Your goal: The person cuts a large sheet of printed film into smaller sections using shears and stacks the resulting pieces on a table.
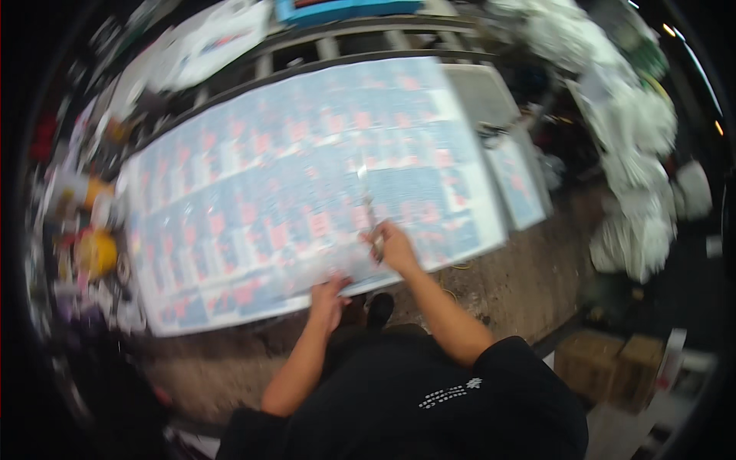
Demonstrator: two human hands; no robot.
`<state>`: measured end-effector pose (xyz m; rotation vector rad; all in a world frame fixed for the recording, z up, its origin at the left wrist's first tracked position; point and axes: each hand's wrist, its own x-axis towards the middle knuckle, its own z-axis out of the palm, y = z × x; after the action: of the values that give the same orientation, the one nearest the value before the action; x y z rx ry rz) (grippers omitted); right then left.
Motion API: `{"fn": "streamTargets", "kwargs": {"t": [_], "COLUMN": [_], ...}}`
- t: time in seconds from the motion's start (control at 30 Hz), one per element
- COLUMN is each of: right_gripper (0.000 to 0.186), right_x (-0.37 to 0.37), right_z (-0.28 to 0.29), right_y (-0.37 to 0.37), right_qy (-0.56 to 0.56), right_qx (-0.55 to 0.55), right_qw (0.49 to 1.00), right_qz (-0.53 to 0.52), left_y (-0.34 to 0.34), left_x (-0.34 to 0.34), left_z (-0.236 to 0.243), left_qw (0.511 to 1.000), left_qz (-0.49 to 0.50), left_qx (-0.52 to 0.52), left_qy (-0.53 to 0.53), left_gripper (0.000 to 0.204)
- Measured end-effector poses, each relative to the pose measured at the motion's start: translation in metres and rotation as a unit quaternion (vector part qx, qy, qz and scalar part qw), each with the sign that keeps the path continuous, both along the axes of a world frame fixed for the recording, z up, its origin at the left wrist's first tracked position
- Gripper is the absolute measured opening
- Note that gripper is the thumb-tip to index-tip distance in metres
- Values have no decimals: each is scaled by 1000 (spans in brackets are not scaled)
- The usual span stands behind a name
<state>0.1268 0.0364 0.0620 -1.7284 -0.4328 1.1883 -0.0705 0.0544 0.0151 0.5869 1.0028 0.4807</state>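
Observation:
A large printed sheet [314,184], white with rows of blue and pink-red print, lies across the work table. It looks like glossy film. My right hand [393,247] is closed round the handles of a pair of scissors [367,201]. Their long metal blades point away from me over the right half of the sheet; blur hides whether they are spread. Lower and to the left, my left hand [330,301] grips the sheet's near edge, fingers on top and thumb at the rim. Its fingertips are slightly smeared by motion.
A smaller printed piece [515,180] lies right of the sheet, beside a grey panel [479,92]. White plastic bundles [632,169] hang along the right. A yellow container [96,253] stands among clutter at left. Cardboard boxes [589,360] sit at lower right.

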Motion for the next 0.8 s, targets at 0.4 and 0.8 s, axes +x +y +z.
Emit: {"fn": "streamTargets", "kwargs": {"t": [0.4,0.8], "right_gripper": [42,40], "right_x": [-36,-68], "right_z": [21,30], "right_y": [-150,-191], "right_qy": [8,7], "right_qx": [40,15], "right_qw": [998,1000], "right_qz": [-37,-15], "left_y": [54,21], "left_x": [-51,-28], "left_z": [-17,-6], "left_qw": [971,987], "left_qz": [238,126], "left_qx": [30,12], "left_qy": [-26,-102], "left_gripper": [33,33]}}
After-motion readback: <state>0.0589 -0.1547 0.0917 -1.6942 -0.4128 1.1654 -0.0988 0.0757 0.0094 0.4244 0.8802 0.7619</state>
